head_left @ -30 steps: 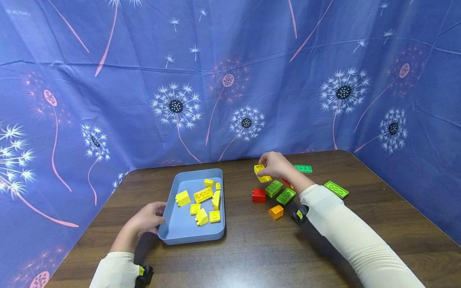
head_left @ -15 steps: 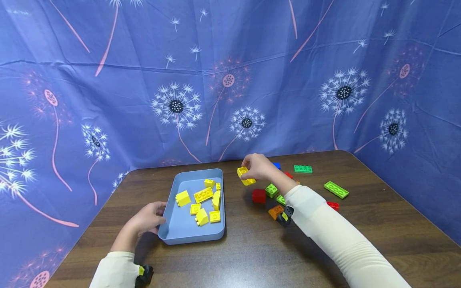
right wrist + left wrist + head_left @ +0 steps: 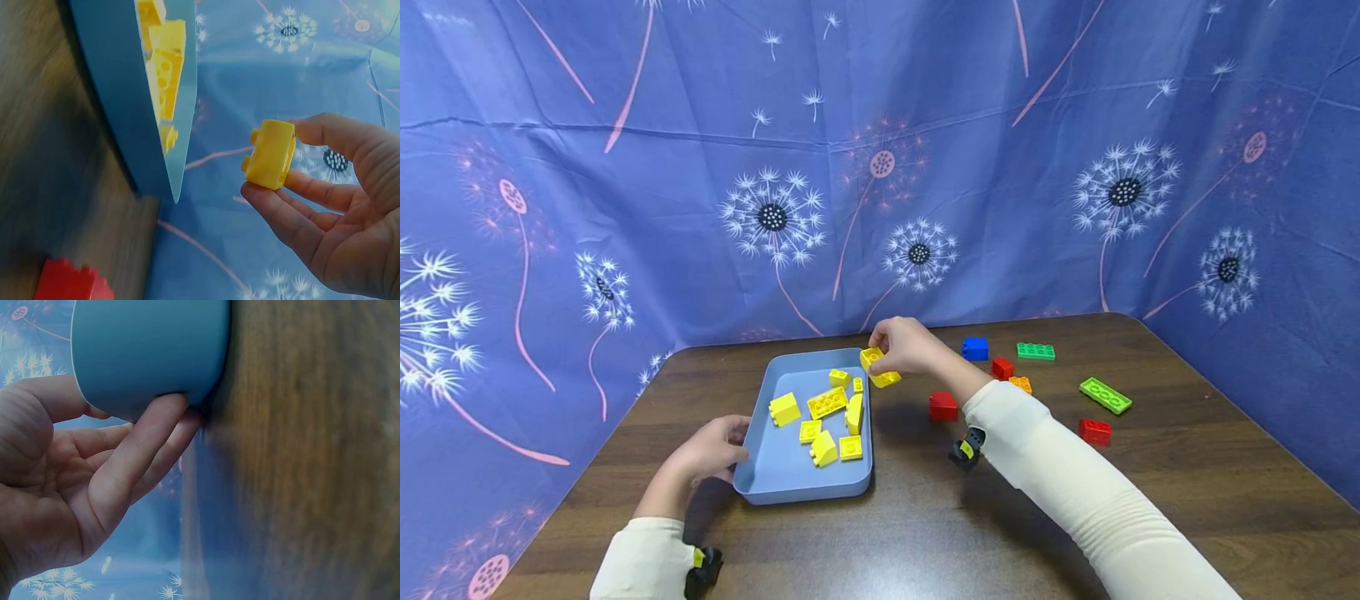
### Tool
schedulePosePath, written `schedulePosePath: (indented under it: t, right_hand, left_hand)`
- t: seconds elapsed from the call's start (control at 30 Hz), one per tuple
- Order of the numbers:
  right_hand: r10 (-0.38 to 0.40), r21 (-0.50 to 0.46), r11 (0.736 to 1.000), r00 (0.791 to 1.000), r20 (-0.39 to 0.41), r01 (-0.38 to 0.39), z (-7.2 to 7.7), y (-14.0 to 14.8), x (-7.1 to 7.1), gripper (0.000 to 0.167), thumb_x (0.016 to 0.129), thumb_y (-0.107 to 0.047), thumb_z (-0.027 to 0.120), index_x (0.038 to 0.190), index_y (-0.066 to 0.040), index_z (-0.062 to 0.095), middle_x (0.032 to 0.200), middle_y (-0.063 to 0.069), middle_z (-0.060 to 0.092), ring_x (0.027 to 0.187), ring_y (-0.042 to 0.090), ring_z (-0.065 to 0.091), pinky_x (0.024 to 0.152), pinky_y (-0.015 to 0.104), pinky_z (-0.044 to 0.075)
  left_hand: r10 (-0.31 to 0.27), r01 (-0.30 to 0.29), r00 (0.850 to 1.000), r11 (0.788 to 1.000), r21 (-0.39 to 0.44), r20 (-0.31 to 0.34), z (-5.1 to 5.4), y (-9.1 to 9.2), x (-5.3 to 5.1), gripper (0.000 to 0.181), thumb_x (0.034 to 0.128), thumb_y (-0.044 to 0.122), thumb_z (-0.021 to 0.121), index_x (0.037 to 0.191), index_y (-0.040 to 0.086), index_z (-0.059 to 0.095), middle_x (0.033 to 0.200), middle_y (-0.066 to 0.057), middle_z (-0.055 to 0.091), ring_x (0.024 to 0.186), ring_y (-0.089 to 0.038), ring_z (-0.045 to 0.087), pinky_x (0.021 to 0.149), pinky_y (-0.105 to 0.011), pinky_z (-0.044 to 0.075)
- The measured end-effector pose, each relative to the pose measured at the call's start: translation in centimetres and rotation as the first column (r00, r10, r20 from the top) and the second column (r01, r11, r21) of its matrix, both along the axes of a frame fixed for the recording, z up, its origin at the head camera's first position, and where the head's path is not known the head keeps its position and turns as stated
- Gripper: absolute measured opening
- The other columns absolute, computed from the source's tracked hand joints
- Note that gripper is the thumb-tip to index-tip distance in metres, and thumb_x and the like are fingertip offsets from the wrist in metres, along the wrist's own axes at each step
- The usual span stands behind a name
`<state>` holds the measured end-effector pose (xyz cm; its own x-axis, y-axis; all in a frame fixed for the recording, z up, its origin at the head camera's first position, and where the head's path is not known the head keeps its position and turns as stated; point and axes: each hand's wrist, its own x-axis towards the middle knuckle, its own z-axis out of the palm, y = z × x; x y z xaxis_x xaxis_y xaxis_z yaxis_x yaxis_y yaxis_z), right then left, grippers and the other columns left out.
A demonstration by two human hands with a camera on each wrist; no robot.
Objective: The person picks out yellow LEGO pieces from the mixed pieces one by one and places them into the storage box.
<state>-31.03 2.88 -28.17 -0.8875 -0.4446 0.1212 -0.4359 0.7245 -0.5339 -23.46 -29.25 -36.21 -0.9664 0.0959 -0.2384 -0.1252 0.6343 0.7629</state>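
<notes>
My right hand pinches a yellow toy brick between thumb and fingers, above the far right rim of the blue tray. In the right wrist view the pinched brick's studs face the tray wall. My left hand grips the tray's left side near its front corner; the left wrist view has a finger pressed to the outer wall. Inside the tray lie several yellow bricks, among them a long one, a blocky one and a sloped one.
Right of the tray, a red brick, a blue brick, a small red brick, an orange brick, green plates and another red brick lie on the wooden table. A patterned blue cloth hangs behind.
My right hand has carried the yellow brick left, from over the loose bricks to the tray's rim. The left hand still holds the tray. The blue brick has come into sight.
</notes>
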Motion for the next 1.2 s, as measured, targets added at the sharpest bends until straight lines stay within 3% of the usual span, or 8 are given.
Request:
schedulePosePath:
  t: [0.37, 0.57, 0.73, 0.97, 1.2]
  right_hand:
    - [0.050, 0.008, 0.999, 0.999, -0.001, -0.050, 0.1, -3.5, 0.6, 0.035, 0.076, -0.021, 0.083, 0.104, -0.006, 0.068, 0.084, 0.003, 0.061, 0.076, 0.017, 0.054, 0.062, 0.025, 0.047]
    - [0.103, 0.063, 0.993, 0.995, -0.007, -0.102, -0.3, -5.2, 0.8, 0.038, 0.075, -0.021, 0.083, 0.108, -0.008, 0.069, 0.086, 0.004, 0.061, 0.076, 0.016, 0.054, 0.061, 0.025, 0.046]
    - [0.166, 0.128, 0.979, 0.986, -0.023, -0.162, -0.6, -6.7, 0.9, 0.037, 0.074, -0.021, 0.084, 0.107, -0.010, 0.069, 0.085, -0.001, 0.061, 0.078, 0.014, 0.055, 0.064, 0.024, 0.048]
    - [0.234, 0.120, 0.965, 0.972, 0.021, -0.235, 0.0, -9.2, 1.7, 0.043, 0.076, -0.017, 0.083, 0.115, -0.009, 0.067, 0.092, -0.002, 0.063, 0.085, 0.012, 0.057, 0.068, 0.022, 0.051]
    - [0.322, 0.177, 0.929, 0.946, 0.041, -0.325, -0.5, -11.5, 2.7, 0.037, 0.076, -0.015, 0.082, 0.110, -0.011, 0.068, 0.096, -0.001, 0.065, 0.087, 0.011, 0.058, 0.070, 0.019, 0.051]
  left_hand:
    - [0.007, -0.007, 1.000, 1.000, -0.003, -0.001, 0.0, -0.1, -0.1, 0.059, 0.0819, -0.009, 0.059, 0.137, -0.014, 0.039, 0.119, -0.032, 0.055, 0.098, -0.039, 0.063, 0.063, -0.044, 0.060]
    - [-0.014, 0.014, 1.000, 1.000, 0.000, -0.005, -0.1, -0.2, -0.2, 0.060, 0.0813, -0.009, 0.058, 0.138, -0.015, 0.038, 0.118, -0.033, 0.055, 0.097, -0.038, 0.064, 0.062, -0.044, 0.060]
    - [-0.012, 0.012, 1.000, 1.000, 0.005, 0.005, -0.2, -0.2, -0.1, 0.061, 0.0818, -0.008, 0.057, 0.139, -0.015, 0.036, 0.119, -0.033, 0.054, 0.098, -0.038, 0.063, 0.062, -0.043, 0.060]
    - [0.012, -0.012, 1.000, 1.000, 0.002, -0.009, -0.1, -0.2, -0.1, 0.060, 0.0805, -0.008, 0.058, 0.137, -0.014, 0.040, 0.118, -0.029, 0.056, 0.096, -0.035, 0.063, 0.061, -0.043, 0.060]
    - [0.001, 0.000, 1.000, 1.000, 0.021, -0.016, -0.4, -0.2, -0.1, 0.059, 0.0814, -0.008, 0.058, 0.137, -0.015, 0.038, 0.117, -0.030, 0.057, 0.094, -0.035, 0.064, 0.060, -0.043, 0.060]
